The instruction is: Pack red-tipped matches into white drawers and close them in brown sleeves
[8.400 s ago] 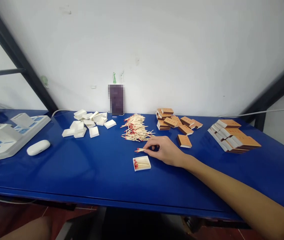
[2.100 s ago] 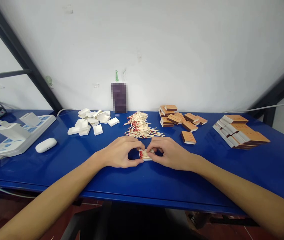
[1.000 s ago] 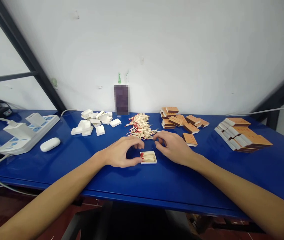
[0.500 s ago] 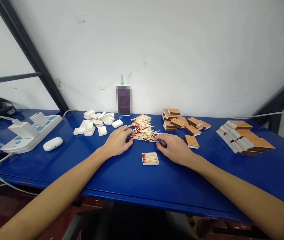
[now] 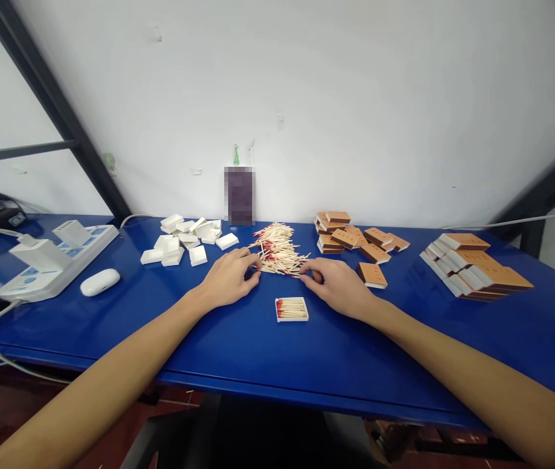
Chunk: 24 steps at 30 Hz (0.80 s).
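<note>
A loose heap of wooden matches (image 5: pixel 280 251) with red heads lies between my hands. My left hand (image 5: pixel 228 277) rests at the heap's left edge, fingers curved and thumb apart, with nothing visibly held. At the front right edge, my right hand (image 5: pixel 339 286) brings its thumb and forefinger close together on matches; how many is hidden. In front of the heap lies a white matchbox tray (image 5: pixel 292 320) filled with matches, their red heads to the left. Neither hand touches this tray.
White empty trays (image 5: pixel 198 255) lie at the left, orange matchbox sleeves (image 5: pixel 372 275) at the right. Filled matchboxes (image 5: pixel 502 280) are stacked farther right. A power strip (image 5: pixel 57 273) and a white earbud case (image 5: pixel 100 282) occupy the left. A pixelated dark panel (image 5: pixel 241 195) leans against the wall.
The view has shifted slightly. My right thumb and forefinger have moved a little at the heap's edge; my left hand has barely moved. The filled tray stays in place.
</note>
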{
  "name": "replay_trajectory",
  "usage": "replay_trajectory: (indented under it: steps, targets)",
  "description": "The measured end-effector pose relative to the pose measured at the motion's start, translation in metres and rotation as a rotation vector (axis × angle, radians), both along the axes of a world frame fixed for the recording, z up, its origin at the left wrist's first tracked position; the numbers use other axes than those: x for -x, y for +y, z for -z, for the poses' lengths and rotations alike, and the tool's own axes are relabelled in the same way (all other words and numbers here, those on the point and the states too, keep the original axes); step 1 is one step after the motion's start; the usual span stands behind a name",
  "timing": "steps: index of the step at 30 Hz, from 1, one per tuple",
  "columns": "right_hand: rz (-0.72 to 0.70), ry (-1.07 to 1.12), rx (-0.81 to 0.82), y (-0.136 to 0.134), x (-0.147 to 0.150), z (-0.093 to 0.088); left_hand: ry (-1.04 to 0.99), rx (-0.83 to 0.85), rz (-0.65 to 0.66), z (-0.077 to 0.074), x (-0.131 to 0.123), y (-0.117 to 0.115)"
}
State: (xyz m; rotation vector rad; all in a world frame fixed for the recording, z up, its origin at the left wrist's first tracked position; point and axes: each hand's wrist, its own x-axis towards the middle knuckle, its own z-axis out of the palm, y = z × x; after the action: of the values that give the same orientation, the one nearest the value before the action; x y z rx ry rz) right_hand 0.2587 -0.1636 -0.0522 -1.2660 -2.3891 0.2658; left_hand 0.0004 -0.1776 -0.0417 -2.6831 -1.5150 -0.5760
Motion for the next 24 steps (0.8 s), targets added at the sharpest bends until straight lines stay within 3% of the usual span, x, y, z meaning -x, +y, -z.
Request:
replay_trajectory:
  steps: [12,24]
  targets:
    - [-0.013,0.013,0.014,-0.0005,-0.0005,-0.0015,0.027,0.004,-0.062,-0.0013,-0.0005,-0.0010]
    - [-0.078,-0.001,0.021,-0.0065,-0.0003,-0.0044,-0.054,0.077,0.028,-0.0046,0.0000,-0.0004]
